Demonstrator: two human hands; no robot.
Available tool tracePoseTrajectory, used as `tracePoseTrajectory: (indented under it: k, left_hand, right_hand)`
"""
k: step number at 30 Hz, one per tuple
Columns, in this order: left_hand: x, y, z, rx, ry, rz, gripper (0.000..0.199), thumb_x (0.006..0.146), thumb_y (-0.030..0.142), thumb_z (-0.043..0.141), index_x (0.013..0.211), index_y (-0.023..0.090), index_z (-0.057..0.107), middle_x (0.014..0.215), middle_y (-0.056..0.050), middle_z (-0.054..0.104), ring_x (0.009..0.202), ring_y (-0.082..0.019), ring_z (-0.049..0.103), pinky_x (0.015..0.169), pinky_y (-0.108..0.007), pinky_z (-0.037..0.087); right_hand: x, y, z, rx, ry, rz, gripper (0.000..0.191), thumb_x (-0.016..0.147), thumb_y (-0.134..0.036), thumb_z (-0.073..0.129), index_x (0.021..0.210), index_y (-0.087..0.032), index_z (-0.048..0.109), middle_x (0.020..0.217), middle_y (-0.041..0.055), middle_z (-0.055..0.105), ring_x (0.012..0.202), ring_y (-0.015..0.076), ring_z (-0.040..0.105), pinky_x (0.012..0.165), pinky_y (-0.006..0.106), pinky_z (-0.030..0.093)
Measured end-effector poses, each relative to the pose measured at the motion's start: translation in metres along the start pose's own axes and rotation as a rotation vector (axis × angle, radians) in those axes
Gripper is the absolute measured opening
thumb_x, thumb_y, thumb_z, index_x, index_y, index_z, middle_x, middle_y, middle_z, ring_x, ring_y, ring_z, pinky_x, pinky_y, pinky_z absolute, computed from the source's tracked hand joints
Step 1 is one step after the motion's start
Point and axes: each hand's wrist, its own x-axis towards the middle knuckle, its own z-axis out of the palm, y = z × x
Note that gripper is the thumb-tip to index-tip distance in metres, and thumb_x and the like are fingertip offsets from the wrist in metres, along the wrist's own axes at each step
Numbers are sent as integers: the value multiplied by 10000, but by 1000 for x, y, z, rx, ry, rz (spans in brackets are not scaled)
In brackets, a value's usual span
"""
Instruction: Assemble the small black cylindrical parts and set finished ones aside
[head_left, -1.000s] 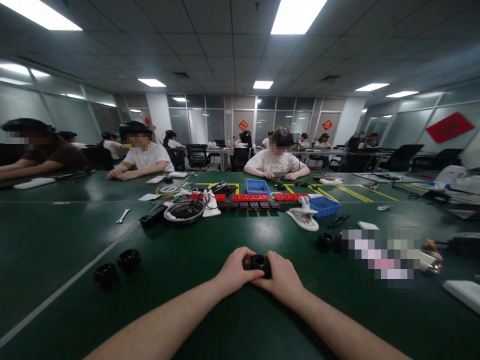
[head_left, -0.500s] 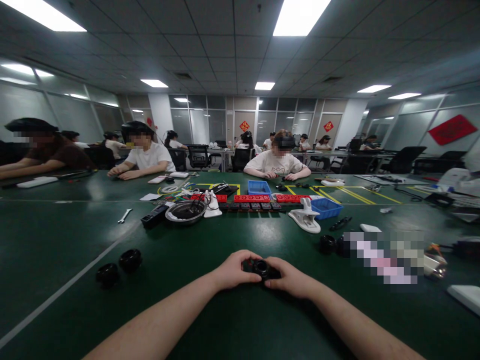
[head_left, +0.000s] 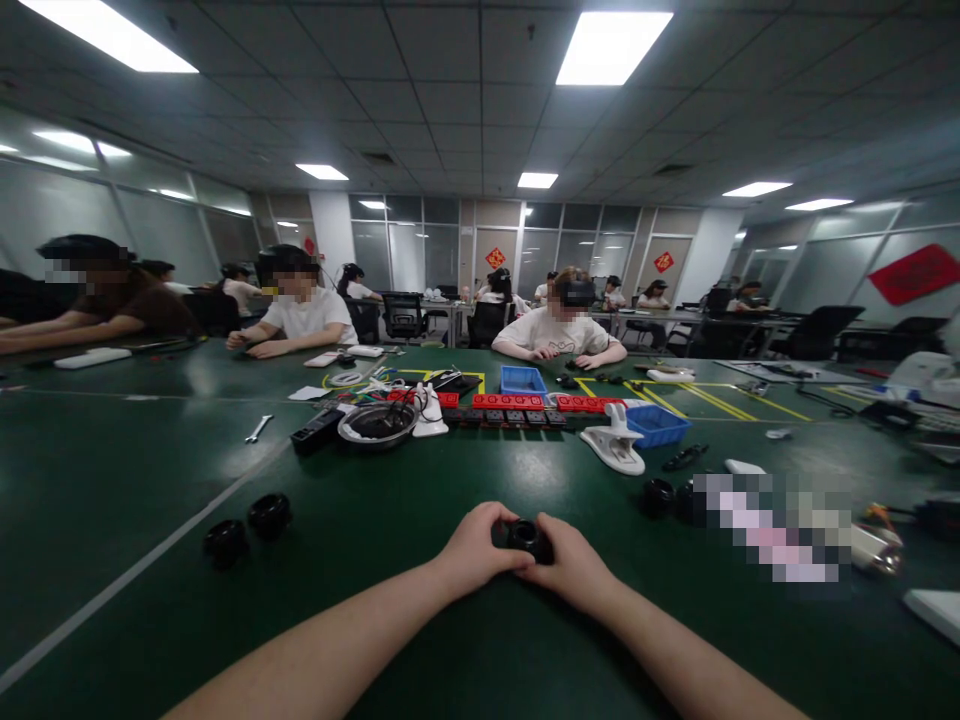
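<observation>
Both my hands grip one black, glossy round part with a hole in its middle [head_left: 527, 538] just above or on the green table; whether it touches the tabletop I cannot tell. My left hand [head_left: 484, 545] curls round its left side, with the thumb along the near edge. From the right, my right hand [head_left: 571, 560] wraps round it, its thumb meeting the left thumb in front. The fingers hide much of the far side. Two similar black round parts, a nearer one [head_left: 225, 542] and a farther one [head_left: 270, 515], stand off to the left.
Another black round part [head_left: 658, 497] lies to the right, beside a blurred-out patch. Farther up the table are a wrench [head_left: 259, 429], a metal bowl [head_left: 377, 440], red strips [head_left: 510, 402], a white clip-like base [head_left: 615, 448] and a blue bin [head_left: 656, 428]. A person [head_left: 559, 335] sits opposite.
My hands have drawn closer together round the black part, and the thumbs now meet. The part appears turned, showing a rounder outline. The whole view has shifted slightly.
</observation>
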Motion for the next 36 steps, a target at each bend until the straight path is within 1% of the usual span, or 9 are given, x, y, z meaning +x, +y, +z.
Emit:
tracePoseTrajectory:
  k: [4, 6, 9, 11, 13, 16, 23, 31, 36]
  left_hand:
    - [-2, 3, 1, 28, 49, -7, 385, 538, 364, 681, 834, 164, 538, 854, -23, 509, 782, -176, 477, 660, -255, 364]
    - [-1, 2, -1, 17, 9, 12, 395, 544, 362, 680, 861, 167, 545, 850, -21, 516, 769, -170, 481, 655, -253, 370]
    - [2, 1, -6, -31, -93, 57, 416, 572, 341, 668, 935, 179, 547, 880, -20, 532, 764, -159, 489, 660, -248, 383]
    - [3, 0, -9, -84, -147, 76, 478, 589, 318, 663, 1024, 192, 510, 921, -21, 538, 770, -151, 495, 663, -243, 392]
    - [4, 0, -11, -113, -179, 91, 526, 593, 301, 664, 1075, 200, 480, 955, -26, 536, 778, -148, 498, 661, -240, 398]
    - [4, 1, -14, -81, -206, 128, 461, 604, 306, 658, 1034, 206, 526, 944, -26, 535, 789, -152, 495, 657, -236, 395]
    - [4, 1, -15, -33, -217, 149, 427, 604, 307, 662, 1007, 210, 559, 889, -21, 541, 787, -151, 492, 653, -227, 383]
    - [3, 3, -9, -55, -165, 109, 394, 567, 317, 681, 923, 188, 574, 855, -11, 533, 765, -152, 484, 645, -231, 371]
    - [-1, 5, 3, -5, -14, -37, 399, 498, 343, 707, 815, 164, 544, 803, -4, 504, 724, -151, 478, 616, -235, 367]
  right_hand:
    - [-3, -6, 1, -86, 52, 8, 349, 595, -450, 600, 764, -166, 488, 767, 41, 545, 704, 182, 495, 598, 266, 334]
    - [-4, -5, -1, -2, 31, -44, 435, 582, -434, 618, 905, -172, 491, 873, 54, 553, 802, 208, 501, 673, 295, 357]
    - [-3, 2, -6, 173, -52, -135, 623, 584, -388, 633, 1128, -190, 403, 1083, 72, 499, 980, 231, 450, 821, 347, 332]
    - [-1, 6, -11, 251, -122, -165, 630, 603, -356, 624, 1166, -197, 391, 1130, 74, 478, 1022, 239, 427, 864, 372, 308]
    - [0, 9, -15, 301, -193, -171, 563, 620, -324, 614, 1140, -201, 436, 1105, 69, 498, 1002, 240, 441, 860, 376, 316]
    - [1, 10, -21, 351, -263, -152, 489, 642, -286, 601, 1107, -198, 477, 1056, 61, 522, 958, 224, 464, 838, 357, 340]
    - [3, 10, -21, 306, -289, -147, 333, 635, -253, 599, 956, -181, 555, 905, 26, 554, 842, 197, 481, 736, 307, 369]
    - [3, 10, -16, 226, -229, -113, 321, 580, -297, 647, 851, -171, 532, 812, 1, 532, 742, 155, 475, 620, 237, 350]
    - [1, -2, 0, -38, -25, 42, 338, 528, -384, 650, 701, -162, 463, 709, 10, 517, 644, 150, 460, 539, 233, 302]
